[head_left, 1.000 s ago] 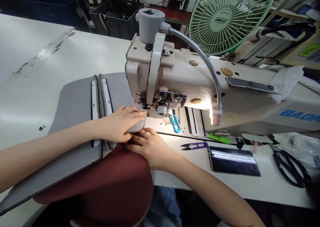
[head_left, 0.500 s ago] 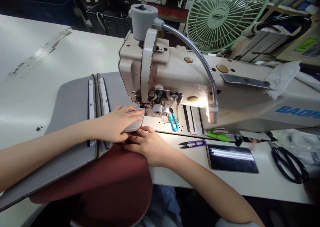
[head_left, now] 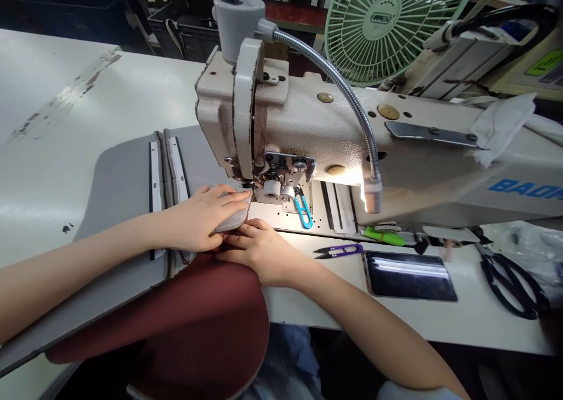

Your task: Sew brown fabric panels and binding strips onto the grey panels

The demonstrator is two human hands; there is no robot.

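A cream industrial sewing machine (head_left: 308,124) stands on a white table (head_left: 65,124). A large grey panel (head_left: 123,177) with a seam and white strips lies left of the needle, over a dark red piece (head_left: 189,324) hanging off the front edge. My left hand (head_left: 206,215) lies flat on the grey material, fingers stretched toward the presser foot, pressing a folded grey edge (head_left: 235,218). My right hand (head_left: 259,250) rests just in front of it, fingers curled against the same edge where grey meets dark red.
Purple thread snips (head_left: 338,250), a phone (head_left: 409,269) and black scissors (head_left: 512,282) lie on the table to the right. A blue clip (head_left: 303,211) hangs by the needle. A gooseneck lamp (head_left: 372,195) lights the plate. A green fan (head_left: 391,24) stands behind.
The view has shifted slightly, so the machine sits a little further left. Both hands stay in the same hold at the needle.
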